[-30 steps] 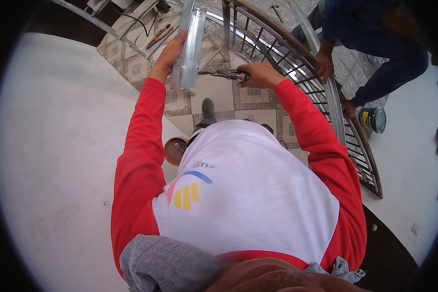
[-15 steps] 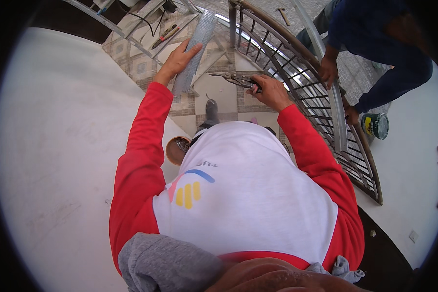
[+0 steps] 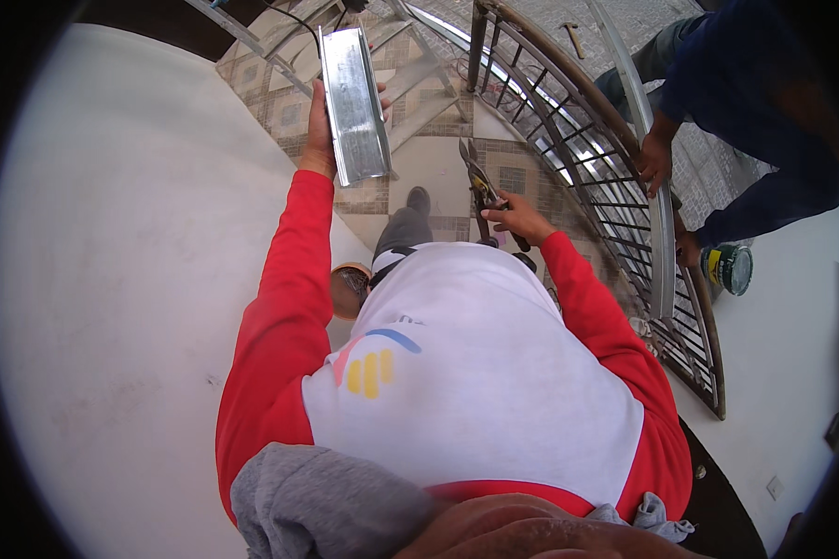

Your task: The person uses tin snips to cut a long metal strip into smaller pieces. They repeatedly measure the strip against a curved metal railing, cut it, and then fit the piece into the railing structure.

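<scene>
A short silver metal channel [image 3: 356, 107] is held up by my left hand [image 3: 318, 135], its hollow side facing me. My thumb lies along its left edge, and fingertips show past its right edge. Lower and to the right, my right hand [image 3: 520, 220] grips a pair of tin snips [image 3: 478, 179]. The snips' blades are parted and point away from me, apart from the channel. Beyond my white shirt, one shoe [image 3: 419, 199] rests on the tiled floor.
A dark metal railing [image 3: 569, 121] curves along the right. Past it, a co-worker's hand [image 3: 655, 163] holds a long metal stud [image 3: 663, 252] against it. A paint can [image 3: 729, 269], a hammer [image 3: 573, 39], a brown bucket [image 3: 350, 291] and a ladder [image 3: 242, 35] stand or lie around.
My left hand has turned the channel so its hollow side shows. The snips in my right hand have swung from pointing left to pointing away, and their blades have parted.
</scene>
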Available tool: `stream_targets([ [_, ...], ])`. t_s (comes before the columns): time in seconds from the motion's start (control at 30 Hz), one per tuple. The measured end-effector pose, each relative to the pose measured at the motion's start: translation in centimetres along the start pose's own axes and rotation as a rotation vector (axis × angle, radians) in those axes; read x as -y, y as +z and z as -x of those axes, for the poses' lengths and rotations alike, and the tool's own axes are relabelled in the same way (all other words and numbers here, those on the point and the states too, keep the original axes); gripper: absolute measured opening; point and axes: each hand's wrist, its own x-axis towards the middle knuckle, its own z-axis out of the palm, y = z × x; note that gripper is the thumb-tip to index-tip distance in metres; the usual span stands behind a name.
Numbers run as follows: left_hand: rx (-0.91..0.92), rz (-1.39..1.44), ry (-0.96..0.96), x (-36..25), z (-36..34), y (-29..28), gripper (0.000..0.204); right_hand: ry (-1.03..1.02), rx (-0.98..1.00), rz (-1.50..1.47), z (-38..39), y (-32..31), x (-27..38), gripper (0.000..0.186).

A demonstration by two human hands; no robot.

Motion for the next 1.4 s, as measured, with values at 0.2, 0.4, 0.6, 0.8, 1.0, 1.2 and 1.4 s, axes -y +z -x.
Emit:
stream_targets([
  [0.2, -0.106, 0.089, -0.008, -2.4, 0.8, -8.3, 0.093, 0.316, 0.134, 0.385, -9.4, 1.1, -2.8, 0.033],
  [0.4, -0.152, 0.184, -0.181, -1.4, -0.5, -18.1, 0.088, -0.012, -0.06, 0.65, -22.6, 5.3, 6.7, 0.029],
  [0.6, -0.202, 0.067, -0.497, -1.8, -0.3, -24.8, 0.083, -0.411, -0.369, 0.443, -35.9, 8.2, 20.9, 0.033],
  [0.8, -0.159, -0.006, -0.583, -2.3, -0.3, -28.3, 0.08, -0.755, -0.452, 0.926, -39.5, 10.6, 35.2, 0.034],
  [1.0, -0.24, -0.231, -0.528, -1.3, -2.3, -29.7, 0.08, -0.768, -0.502, 0.909, -43.0, 13.0, 38.1, 0.036],
  [1.2, -0.239, 0.021, -0.623, -1.4, -0.8, -30.9, 0.073, -0.561, -0.51, 0.682, -35.5, 10.7, 30.2, 0.049],
  [1.4, -0.243, -0.342, -0.797, -0.5, -3.8, -31.6, 0.097, -0.822, -0.621, 0.737, -31.3, 9.6, 41.5, 0.055],
])
